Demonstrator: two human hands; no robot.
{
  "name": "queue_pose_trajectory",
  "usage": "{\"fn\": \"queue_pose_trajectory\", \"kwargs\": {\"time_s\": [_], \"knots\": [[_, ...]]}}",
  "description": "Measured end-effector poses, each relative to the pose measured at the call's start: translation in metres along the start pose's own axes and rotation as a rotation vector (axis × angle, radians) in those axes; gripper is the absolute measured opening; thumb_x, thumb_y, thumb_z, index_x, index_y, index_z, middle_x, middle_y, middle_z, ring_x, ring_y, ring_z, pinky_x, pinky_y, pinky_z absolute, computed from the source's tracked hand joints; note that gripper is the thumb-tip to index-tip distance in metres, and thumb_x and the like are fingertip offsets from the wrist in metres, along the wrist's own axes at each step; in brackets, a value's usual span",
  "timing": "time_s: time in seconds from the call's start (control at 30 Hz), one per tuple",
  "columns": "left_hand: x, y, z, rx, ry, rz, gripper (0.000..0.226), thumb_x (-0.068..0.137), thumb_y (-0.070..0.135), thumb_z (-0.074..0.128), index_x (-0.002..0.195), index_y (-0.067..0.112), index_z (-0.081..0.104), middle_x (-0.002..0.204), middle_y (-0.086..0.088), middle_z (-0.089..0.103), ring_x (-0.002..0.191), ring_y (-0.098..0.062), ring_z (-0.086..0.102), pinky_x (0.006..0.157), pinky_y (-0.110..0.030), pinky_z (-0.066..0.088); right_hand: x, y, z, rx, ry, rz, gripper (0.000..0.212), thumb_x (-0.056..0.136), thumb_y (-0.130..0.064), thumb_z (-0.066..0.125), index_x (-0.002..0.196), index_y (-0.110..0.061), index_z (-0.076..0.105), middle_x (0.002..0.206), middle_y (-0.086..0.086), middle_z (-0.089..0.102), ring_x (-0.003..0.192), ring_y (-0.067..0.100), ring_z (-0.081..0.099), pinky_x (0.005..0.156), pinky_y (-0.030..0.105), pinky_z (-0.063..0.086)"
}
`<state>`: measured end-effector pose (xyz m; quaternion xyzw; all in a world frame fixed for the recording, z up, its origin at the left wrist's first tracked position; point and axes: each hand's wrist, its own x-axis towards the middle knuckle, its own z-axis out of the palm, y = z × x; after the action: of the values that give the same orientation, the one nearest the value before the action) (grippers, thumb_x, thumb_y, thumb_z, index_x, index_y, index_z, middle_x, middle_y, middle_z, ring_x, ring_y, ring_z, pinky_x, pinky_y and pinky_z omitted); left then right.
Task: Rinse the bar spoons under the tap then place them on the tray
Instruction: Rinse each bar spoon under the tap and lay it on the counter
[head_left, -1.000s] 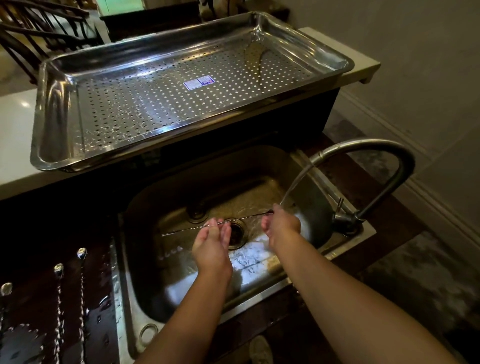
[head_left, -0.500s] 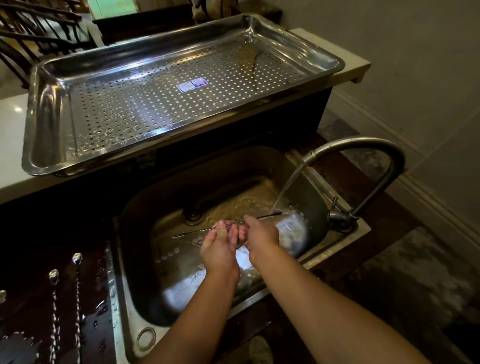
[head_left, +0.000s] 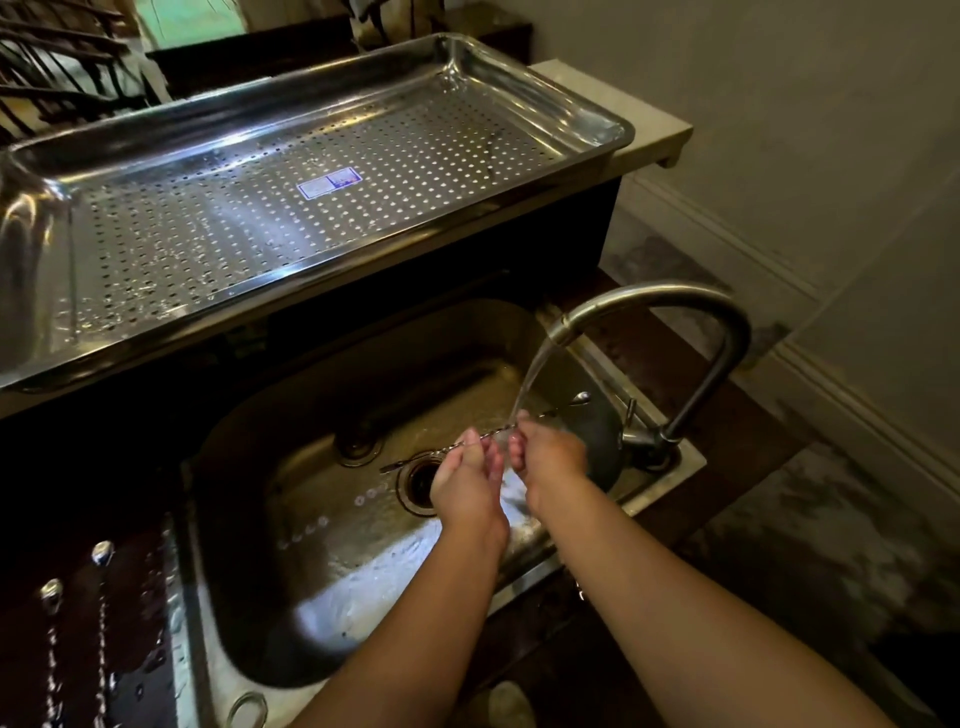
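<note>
A thin twisted bar spoon lies level across the steel sink, its bowl end near the tap side. My left hand and my right hand both pinch its stem close together, right under the stream falling from the curved tap. Two more bar spoons lie on the dark wet counter at the lower left, bowls pointing away from me. A big perforated steel tray sits on the raised ledge behind the sink, with only a small label in it.
The sink drain is just left of my hands. The tap's lever base stands at the sink's right rim. A pale wall and skirting run along the right. Dark chair backs show at the top left.
Both hands have drawn together on the spoon's stem and shifted right under the stream. The spoon's bowl end now sticks out past my right hand.
</note>
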<state>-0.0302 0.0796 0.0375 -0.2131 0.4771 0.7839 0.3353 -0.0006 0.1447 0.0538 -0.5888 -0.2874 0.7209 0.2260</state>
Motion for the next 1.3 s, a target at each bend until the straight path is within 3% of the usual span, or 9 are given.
{"fn": "queue_pose_trajectory", "kwargs": {"time_s": [0.33, 0.47, 0.63, 0.73, 0.8, 0.93, 1.23, 1.3], "knots": [[-0.008, -0.021, 0.036, 0.105, -0.115, -0.102, 0.012, 0.091, 0.016, 0.061, 0.085, 0.006, 0.066, 0.060, -0.003, 0.066, 0.044, -0.007, 0.055, 0.045, -0.018, 0.048, 0.009, -0.017, -0.022, 0.002, -0.001, -0.067, 0.022, 0.091, -0.018, 0.063, 0.071, -0.007, 0.065, 0.045, -0.001, 0.061, 0.032, 0.008, 0.048, 0.039, 0.020, 0.041], [-0.009, -0.026, 0.042, 0.099, -0.116, -0.136, 0.010, 0.090, 0.015, 0.062, 0.084, 0.007, 0.064, 0.076, -0.013, 0.069, 0.062, -0.015, 0.062, 0.050, -0.022, 0.051, 0.009, -0.029, -0.029, 0.025, 0.087, -0.099, 0.027, 0.093, -0.020, 0.059, 0.070, -0.006, 0.062, 0.044, -0.002, 0.057, 0.029, 0.006, 0.047, 0.034, 0.014, 0.039], [-0.005, -0.022, 0.041, 0.086, -0.078, -0.120, 0.009, 0.088, 0.016, 0.065, 0.082, 0.010, 0.064, 0.063, -0.001, 0.066, 0.054, -0.009, 0.060, 0.049, -0.018, 0.049, 0.015, -0.042, -0.035, 0.096, 0.137, -0.160, 0.020, 0.096, -0.017, 0.055, 0.077, -0.012, 0.059, 0.065, 0.000, 0.055, 0.054, 0.011, 0.051, 0.051, 0.021, 0.042], [-0.005, -0.020, 0.039, 0.013, -0.068, -0.117, 0.015, 0.090, 0.022, 0.063, 0.084, 0.008, 0.062, 0.068, -0.004, 0.067, 0.055, -0.010, 0.064, 0.050, -0.019, 0.052, 0.019, -0.043, -0.040, 0.043, 0.130, -0.257, 0.027, 0.097, -0.016, 0.049, 0.070, -0.018, 0.050, 0.064, -0.003, 0.048, 0.050, 0.007, 0.045, 0.039, 0.013, 0.040], [-0.003, -0.018, 0.036, -0.003, -0.059, -0.133, 0.028, 0.093, 0.035, 0.056, 0.094, 0.008, 0.062, 0.078, -0.007, 0.070, 0.061, -0.012, 0.067, 0.051, -0.019, 0.053, 0.020, -0.042, -0.042, 0.022, 0.146, -0.274, 0.028, 0.097, -0.017, 0.048, 0.069, -0.019, 0.049, 0.062, -0.004, 0.047, 0.048, 0.006, 0.043, 0.035, 0.010, 0.037], [-0.001, -0.013, 0.030, -0.035, -0.040, -0.180, 0.049, 0.096, 0.047, 0.042, 0.115, 0.003, 0.053, 0.097, -0.012, 0.068, 0.081, -0.018, 0.067, 0.061, -0.021, 0.054, 0.021, -0.040, -0.042, 0.016, 0.128, -0.268, 0.026, 0.097, -0.018, 0.049, 0.070, -0.019, 0.049, 0.064, -0.004, 0.047, 0.050, 0.006, 0.044, 0.045, 0.016, 0.038], [-0.006, 0.006, 0.012, 0.000, 0.024, -0.111, 0.013, 0.090, 0.018, 0.063, 0.086, 0.006, 0.062, 0.078, -0.006, 0.068, 0.067, -0.012, 0.067, 0.052, -0.018, 0.053, 0.000, -0.020, -0.017, 0.224, 0.102, -0.125, 0.021, 0.097, -0.010, 0.047, 0.082, -0.009, 0.061, 0.067, 0.003, 0.057, 0.056, 0.011, 0.052, 0.049, 0.021, 0.044], [-0.005, 0.014, 0.002, 0.008, 0.038, -0.103, 0.012, 0.091, 0.016, 0.062, 0.082, 0.007, 0.061, 0.075, -0.005, 0.066, 0.066, -0.012, 0.066, 0.052, -0.017, 0.054, -0.005, -0.010, -0.008, 0.116, 0.059, -0.166, 0.024, 0.097, -0.012, 0.047, 0.076, -0.012, 0.057, 0.065, 0.001, 0.054, 0.053, 0.010, 0.050, 0.046, 0.018, 0.044]]}}
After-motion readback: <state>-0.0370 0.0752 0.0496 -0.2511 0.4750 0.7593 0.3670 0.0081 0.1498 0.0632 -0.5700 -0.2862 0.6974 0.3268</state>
